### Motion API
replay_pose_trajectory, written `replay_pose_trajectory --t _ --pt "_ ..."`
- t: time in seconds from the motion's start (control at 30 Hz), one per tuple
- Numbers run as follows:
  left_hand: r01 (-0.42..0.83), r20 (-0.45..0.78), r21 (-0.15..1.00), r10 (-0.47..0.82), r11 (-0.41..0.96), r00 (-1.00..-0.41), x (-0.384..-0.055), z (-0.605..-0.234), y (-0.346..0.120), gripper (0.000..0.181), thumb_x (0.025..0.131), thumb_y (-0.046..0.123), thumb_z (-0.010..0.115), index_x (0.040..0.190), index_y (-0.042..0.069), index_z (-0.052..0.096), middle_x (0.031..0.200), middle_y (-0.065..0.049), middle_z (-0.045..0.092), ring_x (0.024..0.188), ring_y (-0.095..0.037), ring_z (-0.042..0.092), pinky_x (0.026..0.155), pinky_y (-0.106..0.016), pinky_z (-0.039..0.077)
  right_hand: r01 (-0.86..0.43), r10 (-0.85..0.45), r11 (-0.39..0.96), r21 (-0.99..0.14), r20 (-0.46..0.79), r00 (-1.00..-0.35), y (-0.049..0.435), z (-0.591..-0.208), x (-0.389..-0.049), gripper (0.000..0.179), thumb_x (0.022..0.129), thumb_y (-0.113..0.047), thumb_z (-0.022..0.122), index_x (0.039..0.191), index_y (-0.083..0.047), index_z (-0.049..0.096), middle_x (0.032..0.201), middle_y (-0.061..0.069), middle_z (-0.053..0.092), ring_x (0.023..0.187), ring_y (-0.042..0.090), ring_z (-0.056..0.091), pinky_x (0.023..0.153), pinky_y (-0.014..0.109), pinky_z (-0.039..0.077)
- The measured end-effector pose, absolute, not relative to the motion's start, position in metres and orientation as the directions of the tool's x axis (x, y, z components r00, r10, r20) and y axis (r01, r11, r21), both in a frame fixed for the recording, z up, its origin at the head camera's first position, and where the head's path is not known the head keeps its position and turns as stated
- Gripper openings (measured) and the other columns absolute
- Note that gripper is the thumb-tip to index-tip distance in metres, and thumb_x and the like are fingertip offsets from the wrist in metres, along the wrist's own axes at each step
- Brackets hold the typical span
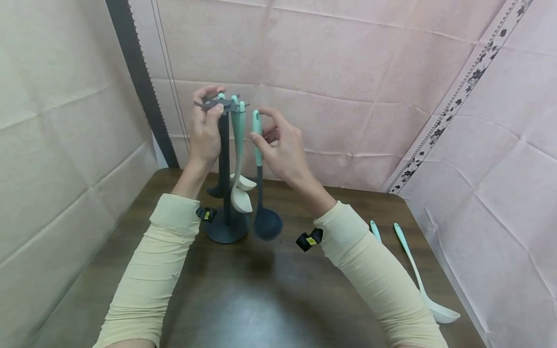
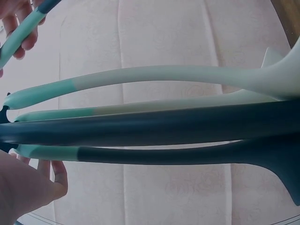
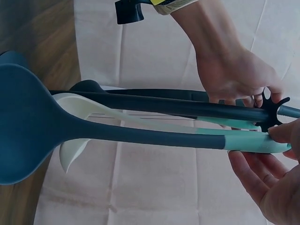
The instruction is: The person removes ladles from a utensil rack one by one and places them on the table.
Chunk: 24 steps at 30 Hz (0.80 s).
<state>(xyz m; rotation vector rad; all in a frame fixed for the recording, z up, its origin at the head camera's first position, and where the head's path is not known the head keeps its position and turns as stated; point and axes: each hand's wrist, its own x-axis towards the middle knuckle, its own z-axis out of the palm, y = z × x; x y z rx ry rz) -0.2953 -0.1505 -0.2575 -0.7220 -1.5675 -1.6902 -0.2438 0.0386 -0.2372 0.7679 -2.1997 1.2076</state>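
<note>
My right hand (image 1: 285, 145) pinches the mint-green handle of a dark ladle (image 1: 268, 223) between thumb and fingers, its bowl hanging down just right of the utensil stand (image 1: 224, 159). At the stand's top, my left hand (image 1: 204, 130) grips the hooked ring, thumb in front and fingers behind. Two pale utensils (image 1: 241, 200) with mint handles hang from the right-hand hooks. Another dark utensil (image 2: 164, 155) hangs close to the left hand, its lower end partly behind the pole. In the right wrist view, the ladle's handle end lies close to the ring's hooks (image 3: 271, 112).
On the brown table (image 1: 330, 299), a pale ladle (image 1: 439, 311) with a mint handle lies at the right edge. Beside it, another mint handle (image 1: 375, 231) shows, the rest hidden by the right sleeve. Pinkish cloth (image 1: 330, 72) hangs behind the table, and cloth covers both sides.
</note>
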Motion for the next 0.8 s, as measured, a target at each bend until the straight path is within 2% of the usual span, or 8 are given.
replay_pose_trajectory --t 0.57,0.8 --pt "0.806 0.800 0.592 -0.127 0.012 -0.586 -0.297 -0.259 -0.149 0.045 0.103 0.018 0.045 0.144 -0.001 0.045 0.148 -0.013 0.058 0.142 -0.023 0.050 0.119 -0.035 0.034 -0.651 -0.207 0.450 -0.611 0.639 -0.741 0.056 -0.248 -0.244 0.046 0.099 -0.016 0.074 0.143 -0.013 0.060 0.089 0.005 0.069 0.075 0.015 0.071 0.064 0.034 0.061" --pt "0.794 0.788 0.608 -0.125 0.001 -0.603 -0.294 -0.257 -0.149 0.045 0.103 0.019 0.044 0.144 0.001 0.045 0.149 -0.012 0.057 0.143 -0.023 0.049 0.120 -0.034 0.033 -0.644 -0.184 0.423 -0.637 0.636 -0.750 0.067 -0.252 -0.247 0.048 0.098 -0.012 0.076 0.144 -0.010 0.061 0.090 0.008 0.068 0.074 0.019 0.071 0.061 0.033 0.061"
